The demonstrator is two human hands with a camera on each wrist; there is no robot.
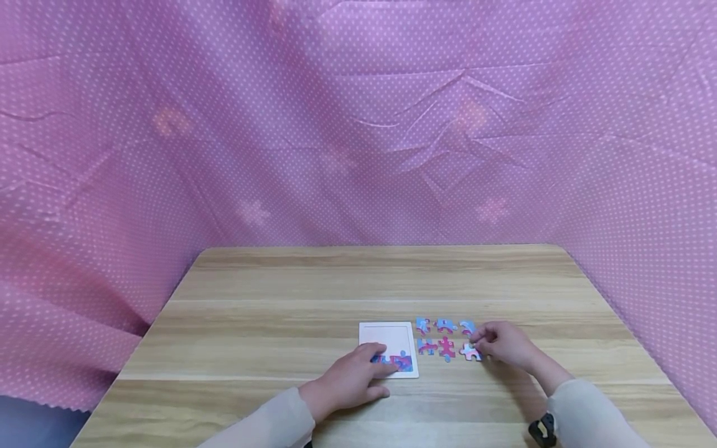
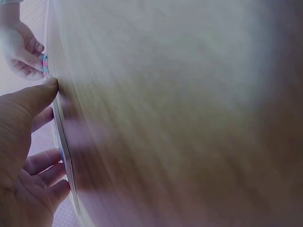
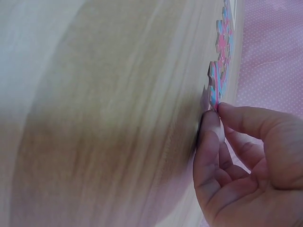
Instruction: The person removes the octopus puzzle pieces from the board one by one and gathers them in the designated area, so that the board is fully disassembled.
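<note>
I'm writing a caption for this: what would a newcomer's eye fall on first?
Probably the pink dotted cloth, which fills the head view behind the wooden table. Next, the bright puzzle pieces right of the white frame, on which the left hand rests. At their right end, the right hand pinches one piece.

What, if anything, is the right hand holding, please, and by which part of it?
A puzzle piece, which the right hand pinches by the edge nearest it.

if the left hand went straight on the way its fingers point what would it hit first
The left hand would probably meet the white frame's right rim, then the nearest lower-row puzzle piece; depth here is hard to judge.
</note>
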